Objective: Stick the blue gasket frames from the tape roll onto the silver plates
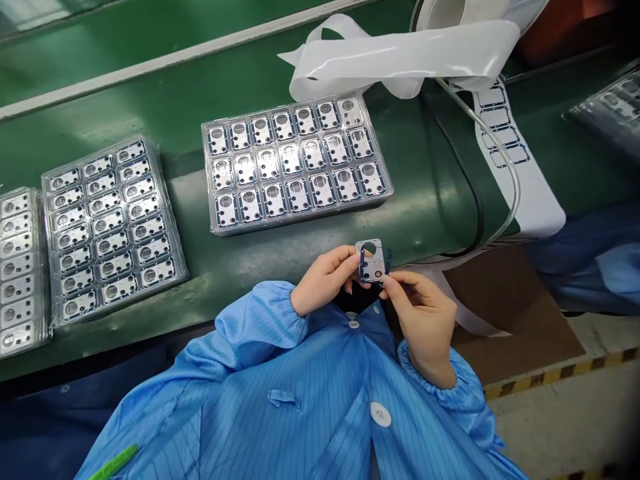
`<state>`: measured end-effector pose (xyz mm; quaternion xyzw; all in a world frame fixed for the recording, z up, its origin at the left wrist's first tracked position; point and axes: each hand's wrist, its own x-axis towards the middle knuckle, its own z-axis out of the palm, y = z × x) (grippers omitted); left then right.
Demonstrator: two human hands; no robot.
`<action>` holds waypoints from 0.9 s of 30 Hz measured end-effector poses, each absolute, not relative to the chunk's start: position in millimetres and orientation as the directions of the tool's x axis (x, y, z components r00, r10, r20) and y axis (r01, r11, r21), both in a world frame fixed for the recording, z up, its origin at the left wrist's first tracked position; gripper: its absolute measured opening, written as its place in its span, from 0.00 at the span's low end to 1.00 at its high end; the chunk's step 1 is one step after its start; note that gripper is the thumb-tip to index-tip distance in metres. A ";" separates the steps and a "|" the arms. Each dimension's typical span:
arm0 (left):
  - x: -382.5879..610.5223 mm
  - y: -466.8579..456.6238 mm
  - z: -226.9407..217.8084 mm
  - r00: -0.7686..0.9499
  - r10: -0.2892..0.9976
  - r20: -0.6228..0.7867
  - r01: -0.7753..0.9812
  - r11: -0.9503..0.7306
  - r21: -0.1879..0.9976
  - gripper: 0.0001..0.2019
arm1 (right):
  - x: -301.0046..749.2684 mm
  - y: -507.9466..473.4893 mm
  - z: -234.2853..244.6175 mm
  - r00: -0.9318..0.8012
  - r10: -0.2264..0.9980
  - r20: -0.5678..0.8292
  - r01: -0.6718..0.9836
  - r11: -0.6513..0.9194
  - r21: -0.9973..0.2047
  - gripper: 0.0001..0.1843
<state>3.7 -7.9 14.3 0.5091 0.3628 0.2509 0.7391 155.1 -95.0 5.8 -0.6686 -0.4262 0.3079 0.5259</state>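
My left hand (pixel 329 277) is closed on a small silver metal plate (pixel 371 253), gripping it by its left edge in front of my chest. The plate has a large round hole near its top and dark blue strip material along part of its face. Fingers pinched, my right hand (pixel 423 313) holds a thin dark blue adhesive strip (pixel 389 260) at the plate's lower right edge. Whether the strip touches the plate along its length, I cannot tell. Just beyond my hands lies a clear plastic tray (pixel 300 217) with rows of similar plates.
At left stand two more stacked trays (pixel 183 263) (pixel 43 333) of plates. A white liner ribbon (pixel 400 57) trails from a roll at the back right. Label strip (pixel 540 207), a black cable (pixel 473 187) and a clear tube (pixel 515 193) cross the right side. A cardboard box (pixel 520 320) sits below the bench edge.
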 end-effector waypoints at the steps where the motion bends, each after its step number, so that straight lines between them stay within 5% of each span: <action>1: 3.8 -7.9 14.5 0.611 0.740 -0.279 -0.004 0.356 0.935 0.26 | 154.9 -95.1 5.6 0.446 0.894 0.039 0.256 -0.086 -0.963 0.06; 27: 3.5 -7.8 9.1 0.620 0.731 -0.285 0.025 0.344 0.939 0.23 | 157.7 -96.8 7.8 0.411 0.903 0.128 0.426 -0.066 -0.902 0.06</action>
